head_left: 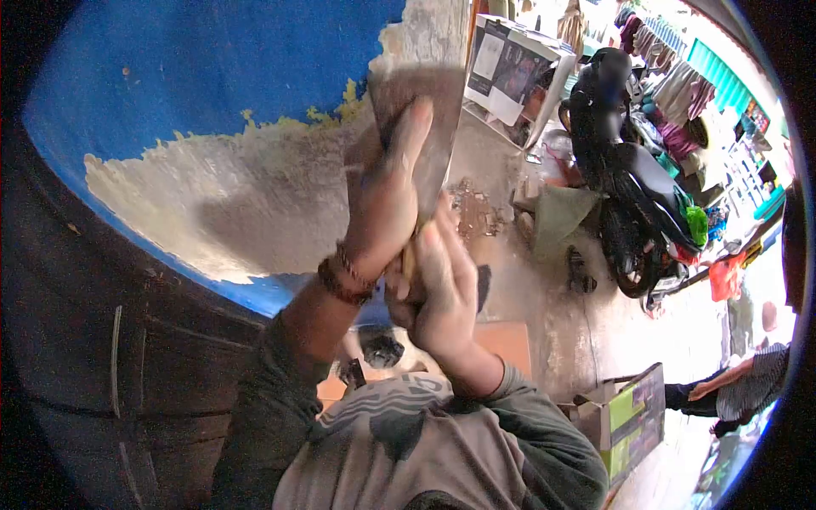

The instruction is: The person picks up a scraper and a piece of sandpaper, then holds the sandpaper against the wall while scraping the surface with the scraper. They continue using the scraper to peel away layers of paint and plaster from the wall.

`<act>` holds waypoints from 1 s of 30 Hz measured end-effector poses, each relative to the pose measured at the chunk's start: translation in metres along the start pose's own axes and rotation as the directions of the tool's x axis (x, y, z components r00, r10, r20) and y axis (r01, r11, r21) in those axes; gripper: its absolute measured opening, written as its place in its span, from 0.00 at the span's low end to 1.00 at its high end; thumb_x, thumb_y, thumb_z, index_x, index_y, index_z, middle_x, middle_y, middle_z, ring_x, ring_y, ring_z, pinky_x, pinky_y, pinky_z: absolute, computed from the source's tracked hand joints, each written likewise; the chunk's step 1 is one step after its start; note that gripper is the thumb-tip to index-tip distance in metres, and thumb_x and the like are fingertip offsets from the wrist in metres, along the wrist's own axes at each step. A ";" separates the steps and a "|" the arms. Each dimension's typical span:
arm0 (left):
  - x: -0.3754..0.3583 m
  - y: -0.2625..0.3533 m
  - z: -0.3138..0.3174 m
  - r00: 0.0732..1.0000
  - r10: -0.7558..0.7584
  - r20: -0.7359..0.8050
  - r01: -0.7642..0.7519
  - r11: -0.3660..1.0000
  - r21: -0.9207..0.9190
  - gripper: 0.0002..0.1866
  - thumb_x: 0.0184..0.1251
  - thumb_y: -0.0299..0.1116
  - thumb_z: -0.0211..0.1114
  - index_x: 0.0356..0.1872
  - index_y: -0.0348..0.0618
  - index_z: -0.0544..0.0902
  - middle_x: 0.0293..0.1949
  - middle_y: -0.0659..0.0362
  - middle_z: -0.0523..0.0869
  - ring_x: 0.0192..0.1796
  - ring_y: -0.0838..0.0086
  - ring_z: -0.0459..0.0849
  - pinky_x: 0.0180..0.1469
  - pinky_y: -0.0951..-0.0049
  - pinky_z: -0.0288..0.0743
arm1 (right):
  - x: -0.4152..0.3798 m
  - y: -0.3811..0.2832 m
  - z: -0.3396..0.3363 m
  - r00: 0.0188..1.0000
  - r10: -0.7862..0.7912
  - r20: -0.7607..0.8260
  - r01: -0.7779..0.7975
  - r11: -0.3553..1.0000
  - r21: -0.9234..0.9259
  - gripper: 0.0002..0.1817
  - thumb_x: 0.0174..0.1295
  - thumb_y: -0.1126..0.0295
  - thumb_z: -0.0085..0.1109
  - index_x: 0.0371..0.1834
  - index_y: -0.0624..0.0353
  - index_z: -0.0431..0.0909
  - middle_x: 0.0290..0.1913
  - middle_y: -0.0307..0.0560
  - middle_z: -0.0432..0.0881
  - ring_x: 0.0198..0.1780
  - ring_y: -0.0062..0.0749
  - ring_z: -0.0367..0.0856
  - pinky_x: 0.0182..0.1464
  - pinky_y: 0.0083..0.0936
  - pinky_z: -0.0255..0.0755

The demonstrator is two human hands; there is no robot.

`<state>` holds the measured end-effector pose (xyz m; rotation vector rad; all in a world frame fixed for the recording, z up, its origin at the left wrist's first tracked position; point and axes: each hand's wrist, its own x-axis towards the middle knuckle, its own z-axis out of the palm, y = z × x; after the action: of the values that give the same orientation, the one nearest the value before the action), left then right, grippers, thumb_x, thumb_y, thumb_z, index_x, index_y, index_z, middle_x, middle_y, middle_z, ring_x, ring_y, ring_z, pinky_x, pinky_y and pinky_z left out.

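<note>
A wide-bladed scraper (442,127) points away from me, its blade against a blue-painted panel (212,68). My left hand (382,204), with a braided bracelet at the wrist, grips the blade, thumb stretched along its face. Below it my right hand (446,297) is closed round the scraper's handle, most of which is hidden by the fingers. Paint is gone from a broad pale patch (255,178) of the panel, edged by ragged yellowish bits and blue. The hands and blade are slightly blurred.
Paint flakes (476,208) litter the floor to the right of my hands. A motorcycle (629,178) stands farther right, near a white-sided box (514,68). An open cardboard box (625,425) and another person (752,382) are at lower right.
</note>
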<state>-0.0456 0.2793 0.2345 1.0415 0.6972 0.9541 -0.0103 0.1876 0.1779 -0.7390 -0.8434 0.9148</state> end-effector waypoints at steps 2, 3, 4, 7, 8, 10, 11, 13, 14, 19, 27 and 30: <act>0.000 0.030 0.017 0.957 0.291 0.002 -0.291 0.956 0.018 0.17 0.70 0.44 0.59 0.41 0.37 0.81 0.25 0.61 0.81 0.32 0.82 0.76 0.37 0.76 0.72 | 0.014 -0.020 0.014 0.996 0.057 -0.075 -0.050 0.995 0.088 0.21 0.74 0.58 0.40 0.63 0.59 0.64 0.22 0.38 0.71 0.13 0.16 0.62 0.13 0.13 0.52; 0.008 0.029 0.015 0.860 0.509 0.030 -0.509 0.851 0.131 0.18 0.70 0.44 0.59 0.42 0.36 0.81 0.27 0.61 0.81 0.33 0.82 0.76 0.40 0.76 0.72 | 0.014 -0.023 0.016 0.996 0.018 -0.087 -0.017 1.000 0.010 0.22 0.74 0.57 0.40 0.65 0.56 0.62 0.22 0.38 0.71 0.13 0.16 0.61 0.13 0.12 0.52; 0.016 0.024 0.012 0.718 0.691 0.078 -0.688 0.688 0.231 0.18 0.70 0.44 0.59 0.42 0.36 0.81 0.29 0.60 0.82 0.35 0.81 0.77 0.42 0.75 0.71 | 0.019 -0.004 0.001 0.999 -0.026 -0.027 0.023 0.991 -0.130 0.25 0.74 0.57 0.40 0.69 0.57 0.59 0.23 0.37 0.71 0.13 0.16 0.61 0.13 0.13 0.52; 0.010 -0.005 0.007 0.790 0.613 -0.020 -0.604 0.783 0.148 0.18 0.70 0.42 0.59 0.45 0.33 0.80 0.36 0.60 0.83 0.40 0.79 0.78 0.46 0.73 0.72 | -0.001 0.002 0.010 0.995 0.007 -0.101 0.000 0.998 0.068 0.25 0.74 0.59 0.40 0.71 0.58 0.57 0.22 0.36 0.70 0.13 0.16 0.61 0.13 0.14 0.53; 0.014 -0.013 0.008 0.767 0.640 -0.052 -0.632 0.767 0.110 0.18 0.70 0.42 0.58 0.45 0.34 0.81 0.36 0.60 0.83 0.41 0.79 0.78 0.47 0.74 0.72 | -0.004 0.006 0.011 0.983 0.048 -0.176 -0.028 0.993 0.115 0.24 0.74 0.60 0.40 0.70 0.58 0.59 0.21 0.36 0.69 0.13 0.16 0.60 0.13 0.14 0.53; 0.015 0.003 0.012 0.747 0.664 -0.022 -0.649 0.736 0.192 0.18 0.71 0.43 0.58 0.44 0.35 0.81 0.35 0.59 0.84 0.40 0.79 0.79 0.47 0.75 0.73 | 0.006 -0.006 0.004 1.000 -0.013 -0.028 0.014 1.000 0.026 0.23 0.74 0.59 0.40 0.68 0.58 0.61 0.21 0.37 0.70 0.12 0.16 0.60 0.12 0.15 0.52; 0.003 0.031 0.022 0.853 0.522 0.018 -0.520 0.846 0.118 0.17 0.70 0.41 0.59 0.48 0.37 0.80 0.41 0.61 0.83 0.43 0.79 0.78 0.49 0.75 0.72 | 0.008 -0.015 0.007 0.999 -0.004 -0.037 0.005 1.000 0.024 0.23 0.74 0.59 0.40 0.68 0.58 0.61 0.21 0.37 0.70 0.12 0.16 0.60 0.12 0.15 0.52; -0.004 0.045 0.030 0.896 0.437 0.075 -0.439 0.899 0.003 0.16 0.69 0.40 0.60 0.48 0.40 0.81 0.44 0.63 0.82 0.43 0.79 0.77 0.47 0.77 0.72 | 0.014 -0.032 0.018 0.998 -0.068 -0.016 0.068 0.997 0.036 0.22 0.74 0.59 0.39 0.65 0.59 0.62 0.20 0.37 0.69 0.11 0.16 0.59 0.11 0.15 0.51; 0.001 0.041 0.026 0.893 0.444 0.070 -0.446 0.895 0.007 0.16 0.69 0.40 0.60 0.48 0.40 0.81 0.44 0.63 0.82 0.43 0.79 0.77 0.47 0.77 0.72 | 0.018 -0.024 0.014 0.998 -0.069 -0.007 0.069 0.997 0.040 0.22 0.74 0.59 0.39 0.65 0.59 0.62 0.20 0.37 0.69 0.11 0.16 0.59 0.11 0.15 0.51; 0.018 0.013 0.016 0.807 0.591 0.016 -0.587 0.798 0.138 0.16 0.69 0.42 0.60 0.42 0.38 0.82 0.37 0.64 0.83 0.39 0.81 0.75 0.43 0.76 0.71 | 0.010 -0.004 0.006 0.990 -0.137 -0.019 0.137 0.990 -0.037 0.19 0.75 0.59 0.37 0.61 0.58 0.65 0.20 0.36 0.68 0.11 0.16 0.60 0.11 0.14 0.51; 0.019 0.020 0.014 0.745 0.667 0.014 -0.646 0.717 0.261 0.16 0.69 0.41 0.61 0.32 0.36 0.82 0.27 0.65 0.82 0.31 0.82 0.73 0.35 0.75 0.70 | 0.018 -0.011 0.009 0.990 -0.140 -0.026 0.137 0.987 -0.082 0.24 0.74 0.59 0.39 0.68 0.59 0.61 0.21 0.33 0.69 0.13 0.13 0.61 0.14 0.13 0.52; 0.017 0.004 0.026 0.562 0.816 -0.136 -0.765 0.576 0.289 0.17 0.70 0.42 0.60 0.32 0.36 0.82 0.30 0.62 0.85 0.32 0.80 0.74 0.36 0.70 0.70 | 0.008 -0.006 0.013 0.990 -0.021 -0.139 0.031 0.997 0.075 0.25 0.74 0.59 0.41 0.69 0.61 0.59 0.20 0.32 0.68 0.13 0.13 0.61 0.14 0.13 0.51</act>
<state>-0.0171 0.2847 0.2468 1.4773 0.5144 1.8829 -0.0168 0.1949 0.1917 -0.7140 -0.6901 0.8581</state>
